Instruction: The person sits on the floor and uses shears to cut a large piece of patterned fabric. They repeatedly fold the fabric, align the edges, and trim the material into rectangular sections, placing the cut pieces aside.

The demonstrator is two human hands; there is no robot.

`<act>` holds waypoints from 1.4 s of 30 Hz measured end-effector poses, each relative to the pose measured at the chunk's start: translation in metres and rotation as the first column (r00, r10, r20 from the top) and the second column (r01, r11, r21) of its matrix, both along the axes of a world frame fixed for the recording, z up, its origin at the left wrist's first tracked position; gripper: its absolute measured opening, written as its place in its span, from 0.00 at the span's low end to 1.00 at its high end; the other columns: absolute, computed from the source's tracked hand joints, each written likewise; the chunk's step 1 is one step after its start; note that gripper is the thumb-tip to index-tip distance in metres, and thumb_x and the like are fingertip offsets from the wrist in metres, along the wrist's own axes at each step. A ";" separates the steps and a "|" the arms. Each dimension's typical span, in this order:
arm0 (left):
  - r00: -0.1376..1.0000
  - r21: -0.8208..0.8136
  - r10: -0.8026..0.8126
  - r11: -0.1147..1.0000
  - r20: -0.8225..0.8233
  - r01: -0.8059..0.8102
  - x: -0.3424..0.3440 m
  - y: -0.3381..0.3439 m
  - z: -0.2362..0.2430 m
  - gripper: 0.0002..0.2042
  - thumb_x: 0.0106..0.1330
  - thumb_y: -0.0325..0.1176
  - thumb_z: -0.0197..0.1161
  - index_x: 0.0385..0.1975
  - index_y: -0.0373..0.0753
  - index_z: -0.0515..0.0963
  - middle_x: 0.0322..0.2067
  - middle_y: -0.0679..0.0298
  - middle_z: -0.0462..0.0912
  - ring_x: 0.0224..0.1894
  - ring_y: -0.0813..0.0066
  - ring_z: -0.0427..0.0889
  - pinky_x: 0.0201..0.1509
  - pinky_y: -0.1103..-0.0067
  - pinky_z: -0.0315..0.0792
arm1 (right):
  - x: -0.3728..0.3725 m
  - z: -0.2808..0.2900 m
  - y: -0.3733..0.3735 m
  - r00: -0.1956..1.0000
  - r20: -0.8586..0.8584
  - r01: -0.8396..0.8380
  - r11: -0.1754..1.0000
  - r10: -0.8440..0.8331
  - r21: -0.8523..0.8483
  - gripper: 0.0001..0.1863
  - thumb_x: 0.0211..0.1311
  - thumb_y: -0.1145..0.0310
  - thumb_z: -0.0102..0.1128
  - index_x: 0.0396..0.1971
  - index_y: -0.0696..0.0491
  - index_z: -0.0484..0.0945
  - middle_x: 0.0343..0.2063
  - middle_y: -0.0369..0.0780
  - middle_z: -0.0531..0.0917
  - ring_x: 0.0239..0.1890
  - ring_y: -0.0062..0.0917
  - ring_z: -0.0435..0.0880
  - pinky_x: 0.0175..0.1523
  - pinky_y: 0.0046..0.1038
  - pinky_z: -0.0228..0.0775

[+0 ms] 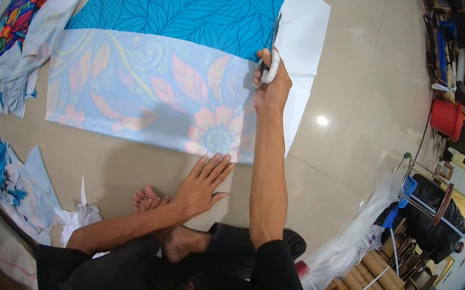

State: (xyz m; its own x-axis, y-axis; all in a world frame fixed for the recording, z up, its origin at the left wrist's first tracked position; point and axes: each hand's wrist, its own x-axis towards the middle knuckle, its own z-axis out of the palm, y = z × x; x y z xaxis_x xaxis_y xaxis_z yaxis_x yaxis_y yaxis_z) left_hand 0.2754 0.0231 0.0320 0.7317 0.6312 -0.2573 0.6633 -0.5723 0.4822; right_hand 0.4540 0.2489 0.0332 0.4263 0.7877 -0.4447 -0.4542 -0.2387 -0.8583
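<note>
My right hand (274, 89) is closed around the white-wrapped handles of a pair of scissors (273, 67). Their blades point away from me along the right edge of a blue leaf-patterned fabric (192, 5), beside a white margin (301, 48). Nearer to me lies a pale layer of floral fabric (152, 87), its faded orange flowers and leaves looking like a cloth's reverse side. At its near edge my left hand (204, 183) lies flat with fingers spread, fingertips touching the cloth or the floor just beside it. Whether the blades are apart is hard to see.
Crumpled fabric scraps (12, 81), some multicoloured, lie along the left. My bare foot (175, 243) rests on the tiled floor (341, 124). At the right are a red bin (446, 119), clear plastic sheeting (350, 234), cardboard tubes (370, 283) and a metal-framed rack (424, 205).
</note>
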 end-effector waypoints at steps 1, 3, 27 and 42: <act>1.000 0.009 -0.003 1.000 0.005 0.003 0.000 0.002 -0.002 0.39 0.72 0.59 0.50 0.76 0.40 0.54 0.77 0.57 0.50 0.79 0.58 0.47 0.80 0.59 0.42 | 0.000 -0.001 0.006 0.999 0.031 -0.020 1.000 0.020 0.016 0.20 0.70 0.64 0.57 0.56 0.61 0.78 0.34 0.41 0.86 0.20 0.19 0.75 0.23 0.20 0.62; 1.000 0.010 -0.005 1.000 0.008 0.005 0.000 0.002 -0.003 0.39 0.72 0.59 0.50 0.76 0.40 0.54 0.77 0.57 0.50 0.79 0.58 0.46 0.80 0.59 0.42 | 0.002 -0.009 0.015 1.000 -0.021 0.010 0.998 -0.009 0.056 0.20 0.71 0.63 0.55 0.56 0.61 0.78 0.34 0.41 0.86 0.20 0.20 0.75 0.23 0.20 0.62; 0.998 -0.028 0.026 0.999 0.056 -0.024 0.000 0.005 -0.003 0.38 0.70 0.57 0.55 0.74 0.39 0.58 0.76 0.56 0.52 0.78 0.58 0.47 0.80 0.58 0.43 | 0.008 -0.017 0.074 0.991 -0.116 0.076 0.994 -0.066 0.084 0.13 0.62 0.67 0.68 0.42 0.60 0.83 0.33 0.41 0.83 0.21 0.20 0.74 0.23 0.21 0.61; 1.000 -0.035 0.014 0.999 0.014 -0.013 0.000 0.005 -0.004 0.38 0.71 0.58 0.52 0.75 0.41 0.57 0.77 0.58 0.50 0.79 0.59 0.45 0.80 0.59 0.42 | 0.028 -0.021 0.127 0.988 -0.123 0.090 0.996 -0.089 0.007 0.10 0.61 0.70 0.68 0.39 0.60 0.82 0.31 0.41 0.82 0.20 0.21 0.74 0.23 0.21 0.64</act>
